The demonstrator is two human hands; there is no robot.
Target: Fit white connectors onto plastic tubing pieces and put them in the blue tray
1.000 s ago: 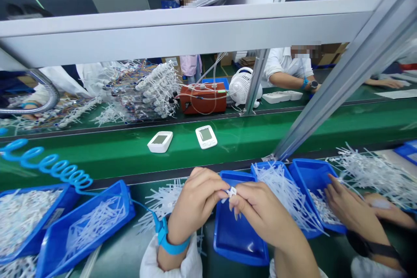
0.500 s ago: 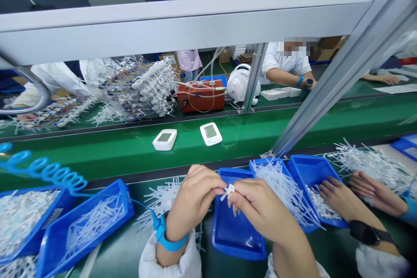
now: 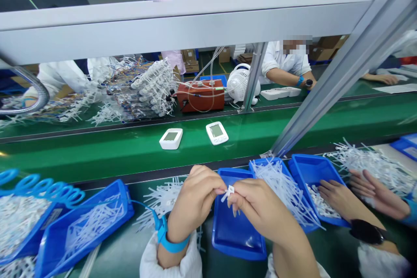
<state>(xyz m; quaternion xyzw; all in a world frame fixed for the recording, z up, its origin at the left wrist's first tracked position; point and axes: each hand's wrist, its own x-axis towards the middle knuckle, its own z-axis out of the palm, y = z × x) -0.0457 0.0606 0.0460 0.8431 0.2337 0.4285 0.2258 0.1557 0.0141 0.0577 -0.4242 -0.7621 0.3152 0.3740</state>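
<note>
Over a blue tray (image 3: 239, 241), my two hands meet with fingertips almost touching. My right hand (image 3: 260, 204) pinches a small white plastic piece (image 3: 230, 190) between thumb and index finger. My left hand (image 3: 200, 195) is closed in a pinch at the other side of the same piece, where a short translucent tube-like end shows. Fingers partly hide how the parts join. A blue wrist strap (image 3: 174, 244) with a coiled cord circles my left wrist. Behind that hand lies a pile of translucent strips with white ends (image 3: 163, 197).
Blue bins of translucent strips stand left (image 3: 42, 247) and right (image 3: 252, 163). A co-worker's hands (image 3: 339, 197) reach into a bin and over a pile at right. Two white display units (image 3: 171, 139) lie on the green conveyor (image 3: 97, 152). A metal post (image 3: 325, 82) slants across the right.
Both display units have shifted right along the conveyor. A person in the background has moved left. The co-worker's farther hand has opened slightly. My hands have barely moved, still pinching the small piece.
</note>
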